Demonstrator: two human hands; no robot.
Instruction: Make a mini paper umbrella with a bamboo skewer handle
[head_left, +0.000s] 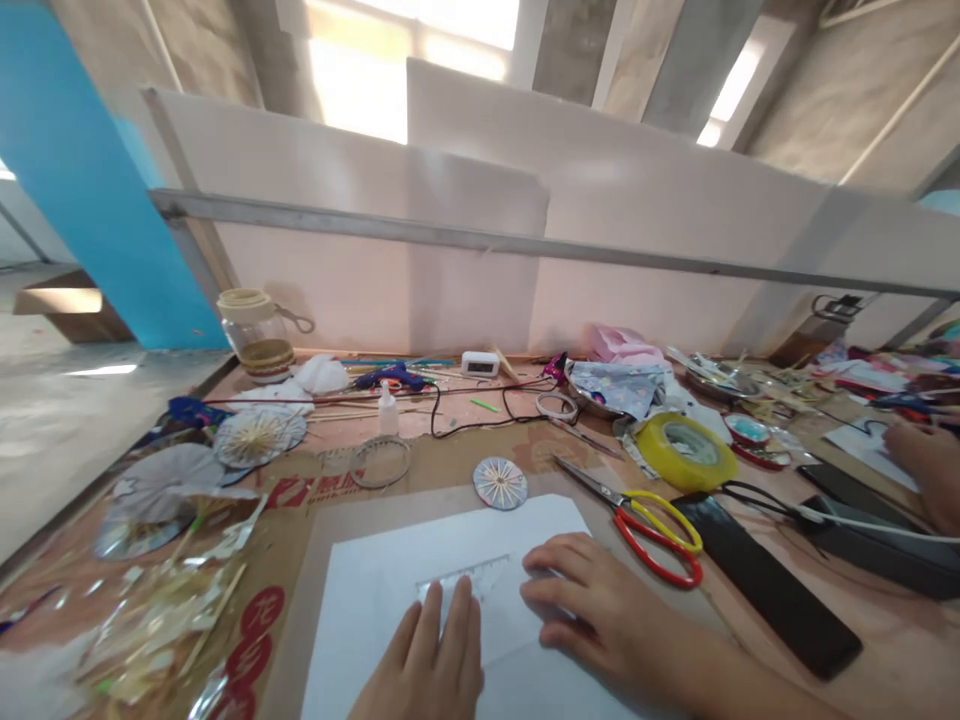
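A sheet of white paper (360, 600) lies on a piece of cardboard in front of me. On it rests a clear plastic set square (491, 575) with ruler markings. My left hand (431, 655) lies flat on the lower part of the set square, fingers stretched out, hiding some of it. To the right, my right hand (600, 610) rests on the paper with its fingers loosely bent and apart; no tool shows in it. Past the paper's far edge sits a small pleated paper disc (501, 483). Scissors (637, 515) with red and yellow handles lie beyond my right hand.
A roll of yellow tape (686, 452) and a black phone (772, 585) lie at the right. Pleated fans (259, 437), a white glue bottle (387, 412) and a jar (256, 335) stand or lie at the left. Another person's hand (926, 470) works at far right.
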